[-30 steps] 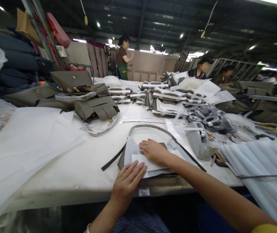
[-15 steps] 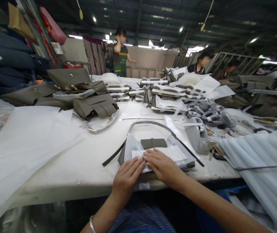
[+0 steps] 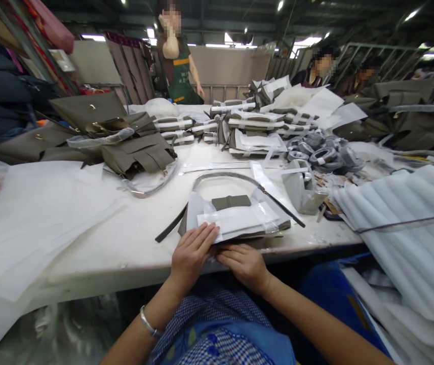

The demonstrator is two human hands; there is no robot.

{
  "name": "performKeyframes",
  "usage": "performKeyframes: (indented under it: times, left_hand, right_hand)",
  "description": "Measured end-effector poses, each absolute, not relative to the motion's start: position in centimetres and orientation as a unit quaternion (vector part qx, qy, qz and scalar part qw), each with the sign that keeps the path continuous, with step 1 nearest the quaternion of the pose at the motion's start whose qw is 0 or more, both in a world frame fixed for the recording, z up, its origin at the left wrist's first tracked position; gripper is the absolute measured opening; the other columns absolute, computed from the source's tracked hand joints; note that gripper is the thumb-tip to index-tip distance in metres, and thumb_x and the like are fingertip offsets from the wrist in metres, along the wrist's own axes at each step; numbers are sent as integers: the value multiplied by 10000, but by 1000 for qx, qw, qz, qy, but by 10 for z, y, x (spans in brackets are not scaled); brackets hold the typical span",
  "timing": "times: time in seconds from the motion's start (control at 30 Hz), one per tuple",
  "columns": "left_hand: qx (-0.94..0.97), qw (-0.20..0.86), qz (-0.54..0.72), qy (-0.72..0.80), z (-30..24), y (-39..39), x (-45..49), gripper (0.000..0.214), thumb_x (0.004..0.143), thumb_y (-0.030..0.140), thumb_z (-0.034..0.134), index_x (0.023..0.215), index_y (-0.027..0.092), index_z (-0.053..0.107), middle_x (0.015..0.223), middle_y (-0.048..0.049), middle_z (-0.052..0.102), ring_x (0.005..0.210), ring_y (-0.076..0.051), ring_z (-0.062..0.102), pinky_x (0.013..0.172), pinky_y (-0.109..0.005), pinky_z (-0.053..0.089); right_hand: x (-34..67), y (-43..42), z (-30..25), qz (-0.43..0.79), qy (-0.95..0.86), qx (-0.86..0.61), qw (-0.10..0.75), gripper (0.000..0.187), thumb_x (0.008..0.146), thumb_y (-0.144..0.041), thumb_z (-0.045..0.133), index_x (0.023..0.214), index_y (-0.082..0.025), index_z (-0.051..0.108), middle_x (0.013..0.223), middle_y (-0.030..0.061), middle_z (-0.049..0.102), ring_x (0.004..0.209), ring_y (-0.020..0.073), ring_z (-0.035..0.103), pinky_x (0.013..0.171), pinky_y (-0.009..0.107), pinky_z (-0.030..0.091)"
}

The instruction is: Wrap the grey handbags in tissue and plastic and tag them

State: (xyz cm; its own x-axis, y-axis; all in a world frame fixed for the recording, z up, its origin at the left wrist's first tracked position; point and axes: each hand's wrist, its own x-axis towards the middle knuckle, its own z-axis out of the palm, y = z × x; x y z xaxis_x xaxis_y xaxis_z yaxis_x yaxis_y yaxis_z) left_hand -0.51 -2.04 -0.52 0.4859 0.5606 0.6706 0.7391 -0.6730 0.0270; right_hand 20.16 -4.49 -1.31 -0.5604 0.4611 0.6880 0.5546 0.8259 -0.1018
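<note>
A flat olive-grey bag (image 3: pixel 235 202) with a long strap lies at the near edge of the white table (image 3: pixel 133 243), with white paper (image 3: pixel 239 219) and clear plastic laid over it. My left hand (image 3: pixel 191 252) rests flat, fingers stretched, on the near left corner of that wrapping. My right hand (image 3: pixel 244 264) sits at the table's edge just below the bag's front side, fingers curled against the wrapping's lower edge; what they grip is hidden.
Large white paper sheets (image 3: pixel 45 203) cover the left of the table. Olive bags (image 3: pixel 136 157) lie behind, wrapped stacks (image 3: pixel 254 126) and rolled straps (image 3: pixel 323 154) farther back. White foam sheeting (image 3: pixel 402 228) lies at the right. One person stands beyond the table; others sit at the right.
My right hand slid from the top of the paper back toward me to the table's edge. My left hand stayed on the near left corner. The view tilted downward.
</note>
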Motion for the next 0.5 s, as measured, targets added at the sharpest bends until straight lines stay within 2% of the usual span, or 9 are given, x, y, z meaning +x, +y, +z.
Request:
performKeyframes:
  times: [0.13, 0.3, 0.4, 0.5]
  left_hand:
    - [-854, 149, -327, -376, -5, -19, -5, 478, 974, 215, 530, 1442, 198, 435, 1388, -57, 573, 1284, -226, 535, 1051, -392, 437]
    - [-854, 147, -322, -381, -4, -19, -5, 511, 963, 197, 547, 1456, 202, 412, 1398, -61, 562, 1296, -227, 524, 1065, -394, 429]
    - [-854, 144, -322, -383, -4, -18, -5, 496, 967, 211, 540, 1449, 199, 423, 1400, -59, 560, 1297, -230, 522, 1062, -396, 427]
    - [-855, 139, -322, -381, -4, -17, -4, 476, 977, 215, 519, 1444, 189, 430, 1402, -61, 557, 1307, -230, 512, 1065, -394, 419]
  right_hand:
    - [195, -63, -16, -23, -869, -277, 410, 174, 934, -110, 553, 1013, -167, 697, 987, 43, 758, 934, 166, 704, 857, 300, 578]
    - [198, -71, -18, 5, -870, -281, 405, 152, 924, -117, 581, 1018, -174, 686, 991, 33, 755, 952, 154, 696, 901, 297, 559]
    - [200, -61, -16, -4, -884, -269, 383, 210, 946, -122, 552, 1117, -180, 659, 1040, 42, 746, 1000, 155, 680, 997, 368, 509]
    - [198, -51, -17, -14, -881, -287, 376, 294, 958, -95, 499, 1220, -161, 616, 1099, 78, 730, 1046, 175, 664, 970, 391, 517]
